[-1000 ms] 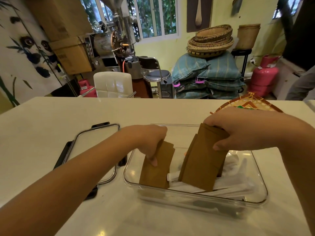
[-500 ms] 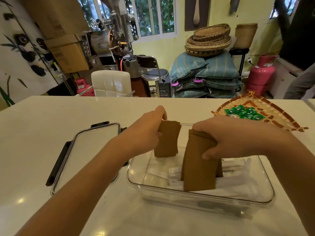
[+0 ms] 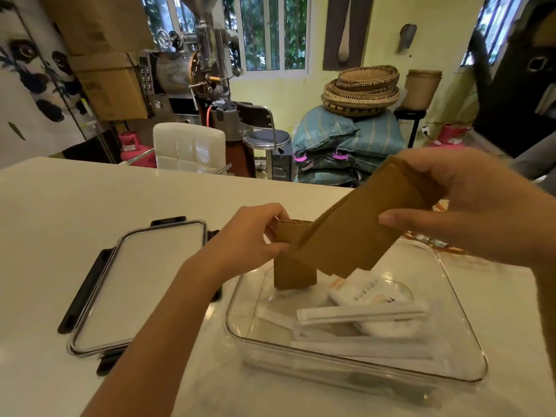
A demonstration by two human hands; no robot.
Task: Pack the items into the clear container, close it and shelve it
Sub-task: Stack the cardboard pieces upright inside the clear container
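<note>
Two hands were in view, the left hand (image 3: 255, 236) and the right hand (image 3: 469, 203), and each gripped one brown paper packet: a smaller packet (image 3: 293, 266) under the left hand and a longer packet (image 3: 355, 230) slanting down from the right hand. Below both hands sat one clear container (image 3: 469, 356), holding at least three long white wrapped sticks (image 3: 361, 314) and one white sachet (image 3: 364, 287). One lid (image 3: 141, 281) lay left of the left hand.
</note>
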